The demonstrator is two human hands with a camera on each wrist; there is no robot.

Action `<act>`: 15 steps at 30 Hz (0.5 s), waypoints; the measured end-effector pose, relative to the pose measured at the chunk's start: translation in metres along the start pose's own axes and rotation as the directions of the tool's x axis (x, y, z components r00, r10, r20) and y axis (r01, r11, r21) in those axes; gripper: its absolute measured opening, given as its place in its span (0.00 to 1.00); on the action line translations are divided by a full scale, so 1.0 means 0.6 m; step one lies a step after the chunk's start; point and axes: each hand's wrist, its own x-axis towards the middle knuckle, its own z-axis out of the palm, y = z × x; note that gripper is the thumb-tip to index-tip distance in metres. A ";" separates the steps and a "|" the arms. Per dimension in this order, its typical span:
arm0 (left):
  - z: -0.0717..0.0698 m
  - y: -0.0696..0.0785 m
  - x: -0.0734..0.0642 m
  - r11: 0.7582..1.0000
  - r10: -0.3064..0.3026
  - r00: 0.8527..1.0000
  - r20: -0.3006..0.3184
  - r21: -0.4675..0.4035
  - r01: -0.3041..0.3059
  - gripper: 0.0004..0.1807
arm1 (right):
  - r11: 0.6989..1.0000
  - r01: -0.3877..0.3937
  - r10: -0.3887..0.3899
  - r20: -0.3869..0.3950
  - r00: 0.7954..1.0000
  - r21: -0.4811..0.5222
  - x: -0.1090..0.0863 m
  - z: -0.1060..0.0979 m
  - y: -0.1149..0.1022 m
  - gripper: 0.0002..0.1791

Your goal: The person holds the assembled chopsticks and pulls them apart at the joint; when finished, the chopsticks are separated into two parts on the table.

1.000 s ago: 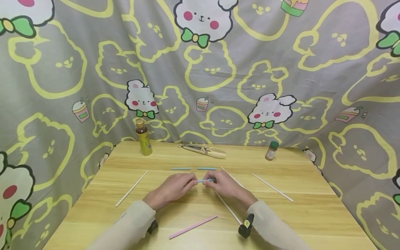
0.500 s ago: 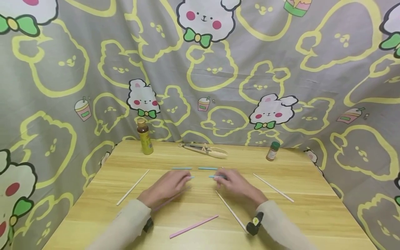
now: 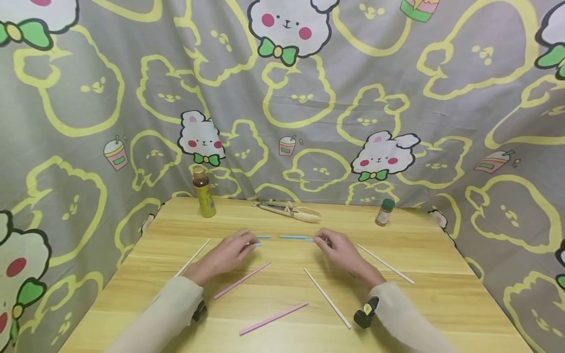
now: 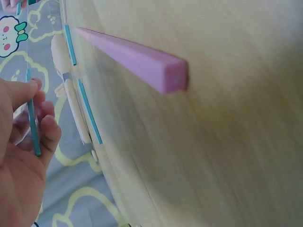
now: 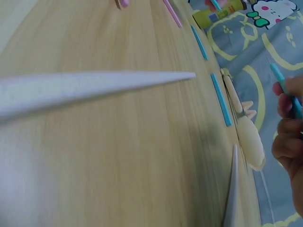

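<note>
My left hand (image 3: 227, 255) pinches a short blue stick (image 4: 33, 118) between thumb and fingers, held above the table. From its upper tip a faint thin line runs away in the left wrist view. A second blue stick (image 5: 278, 73) is gripped by my right hand (image 3: 344, 252), also raised. Between the hands and a little beyond them, two more blue sticks lie on the table, a left one (image 3: 264, 237) and a right one (image 3: 293, 237). Nearer me lie two pink chopsticks, the upper one (image 3: 243, 280) close to my left wrist and the lower one (image 3: 273, 319) nearer the front.
White chopsticks lie on the wooden table (image 3: 176, 333): one at centre right (image 3: 326, 298), one farther right (image 3: 385, 263), one partly behind my left forearm (image 3: 192, 257). Along the back stand a yellow-labelled bottle (image 3: 204, 196) and a green-capped jar (image 3: 385, 213), with tongs (image 3: 287, 212) between.
My hands were almost together at the middle; they have moved apart to left and right and slightly away from me, each with a blue stick. The upper pink chopstick has come into view.
</note>
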 end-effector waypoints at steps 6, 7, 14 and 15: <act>0.003 0.000 0.014 1.000 -0.009 1.000 -0.023 0.022 0.010 0.07 | 0.999 0.042 -0.042 0.035 0.998 -0.003 0.017 0.025 -0.012 0.08; 0.004 -0.001 0.017 0.999 -0.016 1.000 -0.021 0.028 0.016 0.08 | 0.999 0.052 -0.051 0.042 0.998 -0.011 0.019 0.029 -0.015 0.08; 0.007 -0.007 0.034 0.997 -0.064 0.998 0.003 0.053 0.064 0.06 | 0.998 0.026 -0.025 0.020 0.999 -0.064 0.038 0.059 -0.031 0.04; 0.008 -0.008 0.037 0.996 -0.060 0.998 0.005 0.063 0.060 0.05 | 0.997 0.025 -0.024 0.015 1.000 -0.073 0.041 0.063 -0.033 0.04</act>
